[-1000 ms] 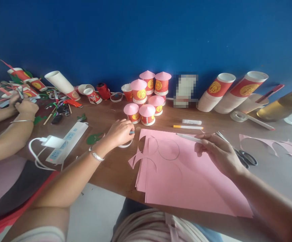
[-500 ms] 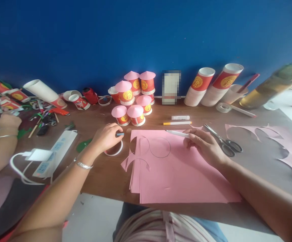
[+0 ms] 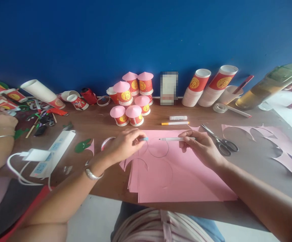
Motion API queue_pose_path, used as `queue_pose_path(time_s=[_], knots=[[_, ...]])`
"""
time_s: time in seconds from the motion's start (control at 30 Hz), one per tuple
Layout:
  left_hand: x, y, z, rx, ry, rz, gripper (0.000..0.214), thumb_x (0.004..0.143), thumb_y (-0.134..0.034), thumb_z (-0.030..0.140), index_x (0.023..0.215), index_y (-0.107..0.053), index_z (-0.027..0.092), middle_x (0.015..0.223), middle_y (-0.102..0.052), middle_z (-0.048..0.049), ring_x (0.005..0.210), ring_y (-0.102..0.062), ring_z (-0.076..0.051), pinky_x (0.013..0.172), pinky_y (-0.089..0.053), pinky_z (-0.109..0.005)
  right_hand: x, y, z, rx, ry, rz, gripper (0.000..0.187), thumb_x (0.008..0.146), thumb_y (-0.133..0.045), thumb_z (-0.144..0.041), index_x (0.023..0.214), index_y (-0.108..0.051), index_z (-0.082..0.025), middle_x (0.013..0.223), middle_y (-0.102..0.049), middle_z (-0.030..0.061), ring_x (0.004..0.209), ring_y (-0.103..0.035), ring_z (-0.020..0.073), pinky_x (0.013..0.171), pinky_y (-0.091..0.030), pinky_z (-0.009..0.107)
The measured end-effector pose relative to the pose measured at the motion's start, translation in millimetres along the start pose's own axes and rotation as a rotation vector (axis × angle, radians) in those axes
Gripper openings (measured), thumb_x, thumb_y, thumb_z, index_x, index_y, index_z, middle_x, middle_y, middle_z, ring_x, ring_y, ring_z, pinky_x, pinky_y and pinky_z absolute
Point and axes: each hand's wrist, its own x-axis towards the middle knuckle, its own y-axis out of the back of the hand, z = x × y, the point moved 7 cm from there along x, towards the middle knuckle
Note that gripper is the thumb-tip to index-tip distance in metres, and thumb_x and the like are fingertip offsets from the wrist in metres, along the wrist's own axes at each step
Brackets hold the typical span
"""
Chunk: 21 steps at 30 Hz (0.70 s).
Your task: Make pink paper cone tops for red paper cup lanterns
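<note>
In my right hand (image 3: 198,145) is a white marker (image 3: 172,139), its uncapped tip pointing left above the pink paper (image 3: 186,174). My left hand (image 3: 128,143) pinches a small blue pen cap (image 3: 145,138), a short gap away from the marker's tip. Circles are drawn on the stacked pink sheets beneath. A white tape ring (image 3: 105,144) lies on the table, partly hidden behind my left hand. Black-handled scissors (image 3: 225,147) rest to the right of my right hand. Beyond the paper lie a glue stick (image 3: 178,118) and a yellow-and-white marker (image 3: 175,123).
Pink-roofed paper cups (image 3: 134,114) are grouped at the back, with leaning cup stacks (image 3: 196,87) to their right. A white power strip (image 3: 56,151) lies left. Pink offcuts (image 3: 287,154) cover the right side. At far left, a co-worker's hands (image 3: 3,121) handle scissors.
My left hand has moved right with the blue cap, from beside the paper to over it, near the marker tip. The marker in my right hand has turned almost level.
</note>
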Motion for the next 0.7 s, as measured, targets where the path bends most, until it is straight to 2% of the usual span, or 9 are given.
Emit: queue_pose_path(time_s=[0.07, 0.17, 0.33, 0.5, 0.6, 0.7], knots=[[7, -6.8, 18, -0.064, -0.059, -0.005, 0.01, 0.089, -0.067, 0.012, 0.097, -0.066, 0.019, 0.09, -0.074, 0.002, 0.074, -0.068, -0.009, 0.072, -0.054, -0.02, -2, -5, -3, -0.029, 0.016, -0.017, 0.023, 0.098, -0.067, -0.041, 0.099, -0.073, -0.019, 0.08, -0.071, 0.0038, 0.067, -0.066, 0.0159, 0.065, -0.055, 0.032], [13, -11.9, 31, -0.071, -0.129, 0.001, 0.015, 0.087, -0.071, 0.009, 0.098, -0.067, 0.018, 0.091, -0.075, 0.0015, 0.078, -0.069, -0.01, 0.075, -0.055, -0.02, -4, -7, -3, -0.088, 0.015, -0.031, 0.022, 0.098, -0.067, -0.041, 0.101, -0.073, -0.02, 0.078, -0.071, 0.003, 0.066, -0.067, 0.0156, 0.067, -0.056, 0.032], [14, -15.9, 35, -0.04, -0.188, 0.019, 0.016, 0.087, -0.071, 0.007, 0.098, -0.066, 0.017, 0.091, -0.074, 0.0, 0.08, -0.069, -0.011, 0.076, -0.056, -0.023, -9, -6, 1, -0.161, -0.01, -0.037, 0.025, 0.099, -0.065, -0.043, 0.102, -0.073, -0.02, 0.079, -0.071, 0.0026, 0.069, -0.067, 0.0152, 0.069, -0.056, 0.031], [9, -17.7, 41, -0.02, -0.264, 0.084, 0.008, 0.093, -0.066, 0.01, 0.098, -0.066, 0.016, 0.088, -0.072, -0.0025, 0.078, -0.069, -0.012, 0.072, -0.056, -0.024, -17, -13, -7, -0.273, -0.008, 0.01, 0.029, 0.103, -0.056, -0.044, 0.103, -0.072, -0.02, 0.072, -0.068, 0.0004, 0.061, -0.063, 0.0131, 0.062, -0.054, 0.028], [9, -15.9, 43, -0.089, -0.24, 0.09, 0.007, 0.093, -0.067, 0.01, 0.095, -0.067, 0.016, 0.087, -0.073, -0.0023, 0.077, -0.069, -0.012, 0.07, -0.056, -0.023, -21, -19, -15, -0.269, -0.006, 0.022, 0.028, 0.104, -0.055, -0.043, 0.101, -0.071, -0.02, 0.072, -0.068, 0.0004, 0.06, -0.063, 0.0129, 0.062, -0.055, 0.029], [10, -12.2, 45, -0.166, -0.216, 0.095, 0.007, 0.089, -0.073, 0.012, 0.093, -0.069, 0.016, 0.084, -0.074, -0.0009, 0.074, -0.068, -0.01, 0.068, -0.055, -0.021, -23, -25, -24, -0.312, 0.063, 0.009, 0.027, 0.103, -0.056, -0.043, 0.105, -0.07, -0.02, 0.073, -0.069, 0.0009, 0.062, -0.064, 0.0138, 0.061, -0.055, 0.029]])
